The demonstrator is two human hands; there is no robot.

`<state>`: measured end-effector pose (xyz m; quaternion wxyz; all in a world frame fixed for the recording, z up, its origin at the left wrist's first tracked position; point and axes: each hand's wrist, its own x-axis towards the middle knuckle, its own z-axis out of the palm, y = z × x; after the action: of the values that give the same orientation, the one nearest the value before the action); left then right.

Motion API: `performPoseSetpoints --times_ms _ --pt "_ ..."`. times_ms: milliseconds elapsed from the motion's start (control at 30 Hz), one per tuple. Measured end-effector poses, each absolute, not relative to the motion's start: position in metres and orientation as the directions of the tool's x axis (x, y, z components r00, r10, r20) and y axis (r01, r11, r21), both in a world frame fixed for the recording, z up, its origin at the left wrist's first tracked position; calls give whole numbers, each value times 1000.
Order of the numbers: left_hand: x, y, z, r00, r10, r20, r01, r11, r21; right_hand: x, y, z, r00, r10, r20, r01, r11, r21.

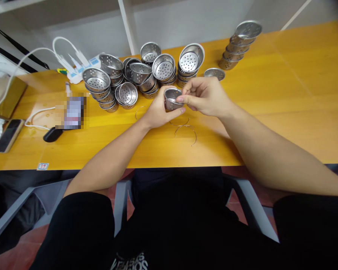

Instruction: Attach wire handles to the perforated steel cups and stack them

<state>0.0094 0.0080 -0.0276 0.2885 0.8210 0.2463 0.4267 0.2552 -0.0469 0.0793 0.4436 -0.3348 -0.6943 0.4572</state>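
Observation:
A small perforated metal cup [173, 101] is tilted in my left hand [157, 110], whose fingers and thumb wrap round its side. At the cup's right rim, the thumb and fingers of my right hand [204, 96] are pinched together; what lies between them is too small to make out. Under the hands, thin curved wires [186, 126] lie on the table. Another thin wire [136, 112] rests just left of my left hand. Right behind my right hand is a single perforated metal cup [214, 73].
Stacked perforated cups [97, 80] line the back of the yellow table [284, 112], with a tall leaning stack [236, 47] at the right. Leftward are a power strip [79, 71] with white cables, a blurred-out phone [73, 112], a black device [53, 134] and a second phone [9, 135].

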Motion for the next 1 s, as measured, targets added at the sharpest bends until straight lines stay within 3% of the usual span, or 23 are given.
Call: performPoseSetpoints --times_ms 233,433,567,800,1000 --pt "12 10 -34 515 639 571 140 -720 680 254 -51 78 -366 864 346 76 398 -914" --pt "10 23 -44 488 617 618 111 -746 657 260 -53 81 -205 858 472 201 509 -837" --pt "6 26 -41 479 628 613 145 -746 650 263 -53 84 -264 843 470 270 532 -803" --pt "5 14 -25 475 682 556 192 -697 691 266 -49 75 -328 827 456 209 534 -819" --pt "3 16 -32 473 666 577 161 -709 687 272 -38 55 -505 718 479 335 674 -658"
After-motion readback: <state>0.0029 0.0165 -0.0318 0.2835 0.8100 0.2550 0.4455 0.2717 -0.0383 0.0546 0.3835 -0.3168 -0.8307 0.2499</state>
